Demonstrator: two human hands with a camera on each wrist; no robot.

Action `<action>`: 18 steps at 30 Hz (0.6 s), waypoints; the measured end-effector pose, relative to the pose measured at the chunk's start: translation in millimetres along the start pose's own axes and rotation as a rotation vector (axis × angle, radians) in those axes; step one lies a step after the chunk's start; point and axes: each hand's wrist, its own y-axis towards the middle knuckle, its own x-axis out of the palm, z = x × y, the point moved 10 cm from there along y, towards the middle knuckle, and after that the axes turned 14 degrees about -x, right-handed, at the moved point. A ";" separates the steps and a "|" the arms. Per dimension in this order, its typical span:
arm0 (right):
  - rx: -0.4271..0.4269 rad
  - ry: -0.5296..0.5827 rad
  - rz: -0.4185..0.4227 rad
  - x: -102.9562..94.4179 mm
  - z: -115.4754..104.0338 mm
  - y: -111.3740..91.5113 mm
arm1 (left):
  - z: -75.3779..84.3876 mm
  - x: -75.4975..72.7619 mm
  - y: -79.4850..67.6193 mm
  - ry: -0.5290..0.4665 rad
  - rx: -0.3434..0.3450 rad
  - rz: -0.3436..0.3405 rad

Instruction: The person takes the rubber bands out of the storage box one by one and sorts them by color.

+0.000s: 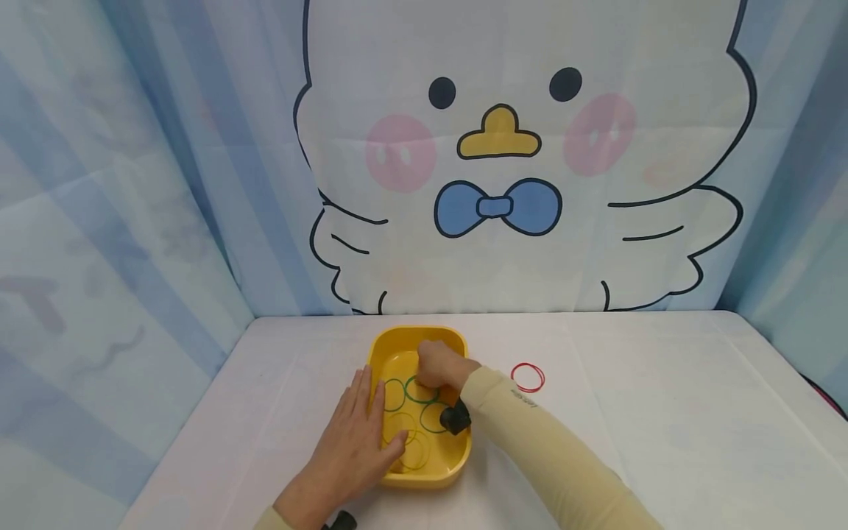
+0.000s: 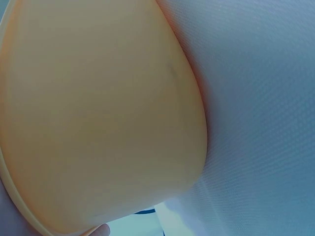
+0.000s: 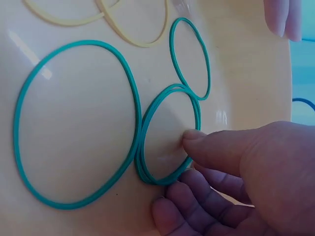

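A yellow plastic basin point(image 1: 424, 482) stands on the table with several rubber bands on its floor. My right hand point(image 1: 442, 364) reaches inside near the far right. In the right wrist view, the thumb and curled fingers of that hand point(image 3: 256, 167) pinch the edge of a cluster of overlapping green rubber bands point(image 3: 140, 162). A larger green rubber band point(image 3: 16, 118) lies beside the cluster, and a smaller green band point(image 3: 172, 49) touches its other side. Pale yellow rubber bands point(image 3: 123, 37) lie nearer me. My left hand point(image 1: 351, 434) rests along the basin's left rim, fingers straight.
Two red rubber bands point(image 1: 530, 391) lie on the white-covered table point(image 1: 662, 412), right of the basin and close to my right sleeve point(image 1: 550, 456). A cartoon-printed curtain point(image 1: 497, 272) hangs behind the table.
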 end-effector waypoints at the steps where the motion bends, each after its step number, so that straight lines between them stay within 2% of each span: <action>1: -0.008 -0.001 0.001 0.1 -0.7 0.4 | -0.1 -0.3 -0.1 0.001 0.001 0.002; 8: -0.030 -0.017 -0.023 3.1 -1.0 1.5 | 0.1 -1.5 -0.6 -0.004 0.006 0.013; 12: -0.032 0.020 -0.047 3.2 -1.9 -0.5 | 0.3 -1.8 -0.6 -0.005 0.008 0.014; 18: -0.078 0.060 -0.047 -2.2 -7.9 -2.2 | 0.0 -2.1 -0.1 -0.002 0.007 0.012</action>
